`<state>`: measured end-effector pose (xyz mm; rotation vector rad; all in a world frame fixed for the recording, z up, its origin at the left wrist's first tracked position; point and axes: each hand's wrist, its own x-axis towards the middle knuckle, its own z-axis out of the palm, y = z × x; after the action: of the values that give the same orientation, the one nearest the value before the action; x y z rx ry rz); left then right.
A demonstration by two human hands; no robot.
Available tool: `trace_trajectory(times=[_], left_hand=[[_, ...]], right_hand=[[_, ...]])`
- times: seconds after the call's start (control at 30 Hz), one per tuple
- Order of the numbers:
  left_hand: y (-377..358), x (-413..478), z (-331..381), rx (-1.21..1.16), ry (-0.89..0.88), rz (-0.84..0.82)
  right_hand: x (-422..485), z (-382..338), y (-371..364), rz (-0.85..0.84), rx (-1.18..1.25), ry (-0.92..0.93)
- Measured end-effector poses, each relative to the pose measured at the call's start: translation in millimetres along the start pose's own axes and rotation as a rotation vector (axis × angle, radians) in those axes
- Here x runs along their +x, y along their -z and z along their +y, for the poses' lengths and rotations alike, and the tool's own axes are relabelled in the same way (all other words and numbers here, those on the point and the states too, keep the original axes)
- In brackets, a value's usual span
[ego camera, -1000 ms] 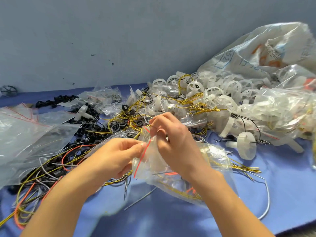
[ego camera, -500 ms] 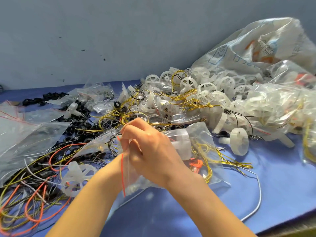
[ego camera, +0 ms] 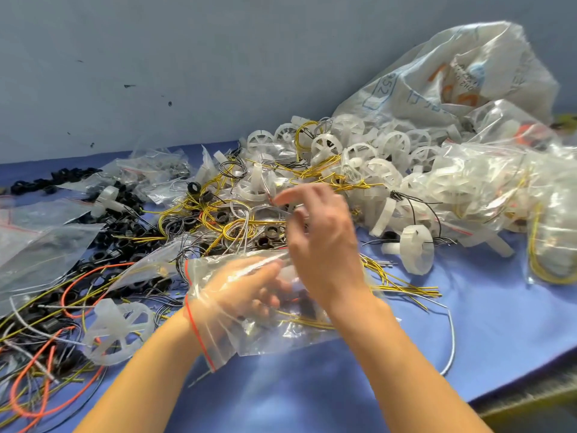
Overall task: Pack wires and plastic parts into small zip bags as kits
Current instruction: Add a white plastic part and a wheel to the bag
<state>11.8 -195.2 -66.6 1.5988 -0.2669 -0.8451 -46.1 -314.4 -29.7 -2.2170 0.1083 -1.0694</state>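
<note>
Since half a second ago: hands no longer clasped together at the bag mouth. Left hand (ego camera: 246, 285) has gone into the zip bag (ego camera: 274, 335) up to the wrist; right hand (ego camera: 321, 239) has lifted off and sits above and behind the bag.

Left hand seen only through the clear plastic, fingers pointing right. Cannot tell whether it holds anything in there. Red zip strip (ego camera: 195, 326) crosses the left wrist. Yellow wire and a dark part show inside the bag, towards its right end.

Right hand blurred, fingers loosely spread and pointing left, nothing seen in its grip, over the tangle of yellow wires (ego camera: 218, 210).

Zip bag lies low over the blue counter (ego camera: 312, 398), front centre, mouth to the left.

Around it: white plastic wheel (ego camera: 117, 332) just left of the bag, beside orange wires (ego camera: 28, 398). Black rings (ego camera: 125, 242) further left and back. Heap of white wheels (ego camera: 390, 145) behind right, spilling from a large white sack (ego camera: 452, 79). One wheel on edge (ego camera: 416, 253) stands right of the right hand. Clear bags (ego camera: 40, 245) lie flat at far left.
</note>
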Motion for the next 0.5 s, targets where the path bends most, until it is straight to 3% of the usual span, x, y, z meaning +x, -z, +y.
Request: trace_trajectory(times=[0.13,0.23,0.33,0.5], left_hand=[[12.9,-11.7,-1.5,-0.220,0.010,0.102],[29.0,-19.6,-8.1,-0.236,-0.003,0.094],[49.9,-28.6,-12.5,-0.208,-0.064,0.175],[68.0,-40.2,-10.1,-0.090,-0.270,0.462]], right_hand=[[-6.3,43.7,22.9,0.273,-0.312,-0.308],[-14.2,67.0,35.4,0.169,-0.441,-0.411],[-21.3,79.5,41.8,-0.003,-0.581,-0.381],[-19.2,83.9,48.4,0.056,-0.482,-0.311]])
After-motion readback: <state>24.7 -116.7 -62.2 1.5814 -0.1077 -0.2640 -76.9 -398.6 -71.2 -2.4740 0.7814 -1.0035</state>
